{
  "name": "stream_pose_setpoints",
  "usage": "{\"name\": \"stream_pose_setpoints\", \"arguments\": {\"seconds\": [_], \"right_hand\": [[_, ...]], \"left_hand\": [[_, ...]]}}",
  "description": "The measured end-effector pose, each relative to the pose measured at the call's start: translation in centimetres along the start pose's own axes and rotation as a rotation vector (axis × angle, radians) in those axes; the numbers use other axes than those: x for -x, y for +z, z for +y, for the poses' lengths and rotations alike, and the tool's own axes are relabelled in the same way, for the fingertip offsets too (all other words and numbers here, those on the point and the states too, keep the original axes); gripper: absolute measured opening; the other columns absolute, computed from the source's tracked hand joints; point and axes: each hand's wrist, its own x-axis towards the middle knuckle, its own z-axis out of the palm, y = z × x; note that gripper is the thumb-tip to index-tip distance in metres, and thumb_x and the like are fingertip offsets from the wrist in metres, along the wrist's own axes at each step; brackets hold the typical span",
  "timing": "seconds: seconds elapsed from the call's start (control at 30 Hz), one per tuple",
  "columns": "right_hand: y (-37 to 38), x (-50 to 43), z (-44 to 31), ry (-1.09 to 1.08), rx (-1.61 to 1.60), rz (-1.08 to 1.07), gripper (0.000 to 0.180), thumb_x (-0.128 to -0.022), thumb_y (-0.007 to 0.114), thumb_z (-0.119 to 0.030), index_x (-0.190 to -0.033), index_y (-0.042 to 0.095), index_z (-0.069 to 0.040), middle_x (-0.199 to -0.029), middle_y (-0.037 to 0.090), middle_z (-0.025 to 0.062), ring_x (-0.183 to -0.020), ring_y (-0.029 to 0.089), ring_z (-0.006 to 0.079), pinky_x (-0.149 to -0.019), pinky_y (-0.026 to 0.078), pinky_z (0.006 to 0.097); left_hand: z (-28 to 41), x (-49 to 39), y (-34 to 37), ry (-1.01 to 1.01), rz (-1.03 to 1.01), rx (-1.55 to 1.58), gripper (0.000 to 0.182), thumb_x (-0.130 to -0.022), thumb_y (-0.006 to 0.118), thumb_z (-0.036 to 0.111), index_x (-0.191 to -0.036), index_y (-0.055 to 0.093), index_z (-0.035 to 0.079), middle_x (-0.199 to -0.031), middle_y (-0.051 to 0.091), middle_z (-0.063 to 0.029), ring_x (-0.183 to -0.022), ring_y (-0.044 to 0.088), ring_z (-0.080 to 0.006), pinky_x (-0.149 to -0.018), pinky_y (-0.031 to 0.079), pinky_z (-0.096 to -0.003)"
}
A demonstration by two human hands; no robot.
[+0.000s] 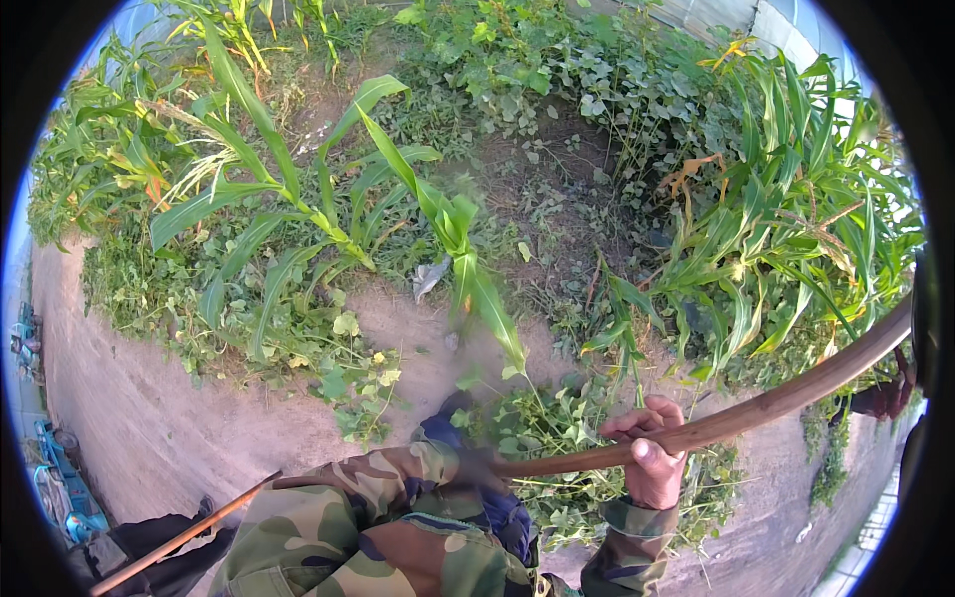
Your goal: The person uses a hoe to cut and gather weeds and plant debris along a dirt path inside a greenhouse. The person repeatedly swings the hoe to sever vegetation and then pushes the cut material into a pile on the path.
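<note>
My right hand [655,451], bare below a camouflage cuff, grips a smooth wooden handle [753,410], its thumb lying over the wood and its fingers behind. The handle slants from the right rim down towards my waist; neither end shows clearly. My left sleeve [373,477] crosses in front of my body, and a dark blurred patch [477,466] lies at its cuff, where the handle disappears. My left hand cannot be made out there. Just ahead, a leaning maize plant [455,231] and low leafy vines [567,433] stand close to the handle.
Another maize plant [328,224] tilts left; a maize clump [768,254] stands right. Dense vines [597,82] lie behind. A thin wooden pole [186,530] crosses a person's dark trousers [164,548]. Another person's hand [891,395] appears at right. A blue vehicle [71,485] stands on the dirt path [149,418].
</note>
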Motion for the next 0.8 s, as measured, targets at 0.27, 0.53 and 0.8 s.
{"name": "stream_pose_setpoints", "arguments": {"seconds": [0.27,0.53,0.8], "right_hand": [[-1.2,4.1,11.7,0.409,0.065,0.364,0.019,-0.08,0.069,-0.011,-0.088,0.056,0.001,-0.061,0.055,0.0066,-0.048,0.055,0.0171,-0.046,0.048,0.0307],[-3.2,1.9,15.7,0.884,0.354,0.281,0.018,-0.083,0.062,-0.011,-0.092,0.05,-0.002,-0.06,0.048,0.0038,-0.044,0.05,0.0145,-0.038,0.044,0.0299],[-4.2,-2.4,15.2,1.084,0.081,0.35,0.012,-0.086,0.06,-0.012,-0.088,0.052,-0.003,-0.066,0.054,0.0045,-0.049,0.052,0.0141,-0.04,0.043,0.0292]], "left_hand": [[3.2,-5.0,1.1,-0.072,-0.088,-0.006,0.038,-0.076,0.069,0.037,-0.105,0.066,0.013,-0.078,0.064,-0.0057,-0.075,0.06,-0.0147,-0.064,0.048,-0.0312],[-6.9,-1.3,-8.0,0.138,0.231,-0.071,0.022,-0.086,0.062,0.024,-0.105,0.063,0.013,-0.086,0.064,-0.0085,-0.069,0.06,-0.0171,-0.062,0.051,-0.0293],[-12.9,8.2,-16.2,-0.61,0.62,0.908,0.022,-0.086,0.063,0.027,-0.082,0.056,0.006,-0.065,0.053,-0.0029,-0.051,0.048,-0.0131,-0.049,0.044,-0.028]]}}
